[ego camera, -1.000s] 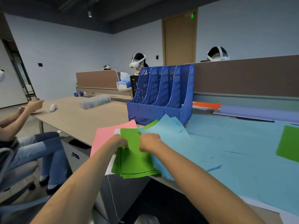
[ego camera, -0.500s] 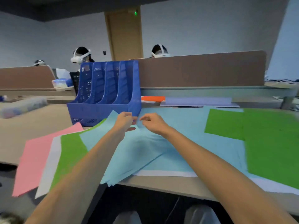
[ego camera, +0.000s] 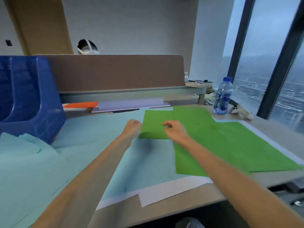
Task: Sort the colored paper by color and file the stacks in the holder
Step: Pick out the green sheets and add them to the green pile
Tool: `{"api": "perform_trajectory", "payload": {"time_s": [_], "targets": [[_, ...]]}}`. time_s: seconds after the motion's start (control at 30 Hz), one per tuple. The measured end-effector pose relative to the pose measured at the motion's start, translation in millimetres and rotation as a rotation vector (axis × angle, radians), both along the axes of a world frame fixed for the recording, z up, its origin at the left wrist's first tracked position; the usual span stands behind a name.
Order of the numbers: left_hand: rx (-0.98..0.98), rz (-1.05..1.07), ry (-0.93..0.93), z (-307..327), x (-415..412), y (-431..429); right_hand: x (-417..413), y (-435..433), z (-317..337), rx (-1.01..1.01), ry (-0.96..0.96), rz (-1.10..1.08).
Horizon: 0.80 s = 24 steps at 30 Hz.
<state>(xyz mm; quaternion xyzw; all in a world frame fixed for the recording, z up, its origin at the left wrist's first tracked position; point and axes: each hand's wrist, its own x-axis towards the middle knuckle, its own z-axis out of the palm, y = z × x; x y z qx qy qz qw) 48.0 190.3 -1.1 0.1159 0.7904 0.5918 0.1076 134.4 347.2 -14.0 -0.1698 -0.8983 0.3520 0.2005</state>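
Several green sheets (ego camera: 222, 142) lie spread at the right of the desk, on top of light blue sheets (ego camera: 98, 139) that cover its middle and left. My left hand (ego camera: 133, 128) is curled at the left edge of the nearest green sheet (ego camera: 154, 127) and seems to pinch it; that edge casts a shadow as if slightly raised. My right hand (ego camera: 175, 130) hovers over the same sheet, fingers loosely curled, holding nothing I can see. The blue file holder (ego camera: 32, 102) stands at the far left.
A white sheet (ego camera: 164, 191) pokes out near the front edge. Orange paper (ego camera: 80, 104) and a lavender stack (ego camera: 131, 103) lie along the brown partition (ego camera: 115, 71). A water bottle (ego camera: 222, 96) stands at the right by the window. A person wearing a headset sits beyond the partition.
My view has swung right, away from the pink and green pile. Both hands left the light blue sheets and moved right onto the green sheet.
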Motion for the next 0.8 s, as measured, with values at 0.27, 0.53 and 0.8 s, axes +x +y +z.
{"api": "perform_trajectory", "payload": {"time_s": [0.27,0.53,0.8], "targets": [[-0.148,-0.037,-0.07,-26.9,-47.8,55.5,44.8,101.7,-5.8,0.246,-0.528,-0.433],[-0.038,-0.024,-0.15,-7.8,-37.2,87.9,62.5,162.9,-5.7,0.076,-0.517,-0.494],[-0.103,-0.249,-0.172,-14.2,-37.7,114.0,91.5,228.3,5.0,0.035,-0.389,-0.602]]}}
